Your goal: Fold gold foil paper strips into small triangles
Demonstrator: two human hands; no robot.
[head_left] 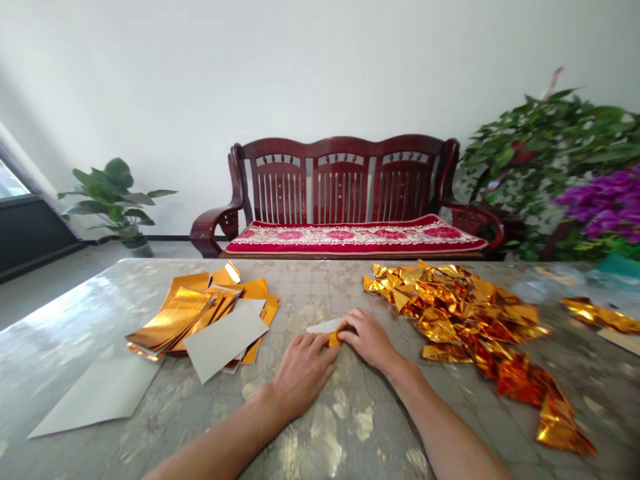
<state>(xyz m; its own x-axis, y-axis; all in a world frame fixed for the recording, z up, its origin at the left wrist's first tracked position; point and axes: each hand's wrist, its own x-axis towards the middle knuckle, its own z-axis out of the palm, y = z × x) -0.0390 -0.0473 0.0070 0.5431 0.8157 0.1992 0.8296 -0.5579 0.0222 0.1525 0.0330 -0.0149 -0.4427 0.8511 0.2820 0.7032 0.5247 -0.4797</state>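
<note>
A small sheet of gold foil paper (333,339), partly folded with its pale back (324,327) showing, lies on the table between my hands. My left hand (306,370) presses its curled fingers on the near left part of it. From the right, my right hand (367,337) pinches the other end with thumb and fingers. Both hands cover much of the sheet. To the left is a loose stack of flat gold foil sheets (185,310), with a pale sheet (227,337) face down on top. A heap of folded gold foil pieces (440,303) spreads out on the right.
Another pale sheet (103,393) lies at the table's left. Clear plastic wrapping (550,283) and more foil (600,313) sit at the right edge. Beyond the patterned table (300,277) stand a dark wooden bench (340,187), a potted plant (117,200) and purple flowers (605,203).
</note>
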